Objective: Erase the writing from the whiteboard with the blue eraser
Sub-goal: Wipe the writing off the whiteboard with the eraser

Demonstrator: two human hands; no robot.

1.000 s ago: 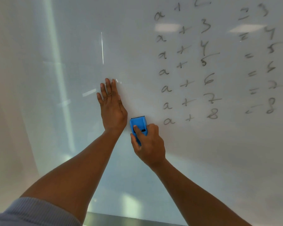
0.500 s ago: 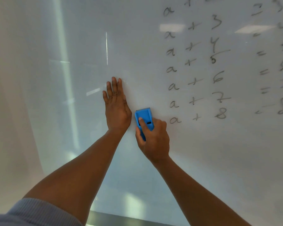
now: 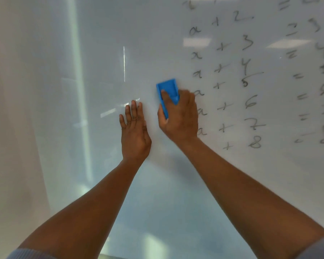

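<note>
My right hand (image 3: 178, 116) grips the eraser (image 3: 167, 94), fingers (image 3: 165, 96) curled over its back, thumb side wrapped round the lower edge. It sits against the board (image 3: 64, 90) just left of the writing (image 3: 251, 81), level with the rows ending in five and six, and none of the rows looks wiped yet. My left hand (image 3: 135, 131) lies flat on the bare board beside it, fingers straight, holding nothing.

The risks as I judge them: my palm already overlaps the leftmost letters of the lower rows, so dragging the heel of my hand across could smear ink rather than lift it. The eraser looks tilted, its top end free of my hand; if I press unevenly, only one edge will bite and leave streaks. The rows run well to the right and upward, so one pass will likely miss the far column. Leaning hard on my left hand could make it slip on the glossy surface.
</note>
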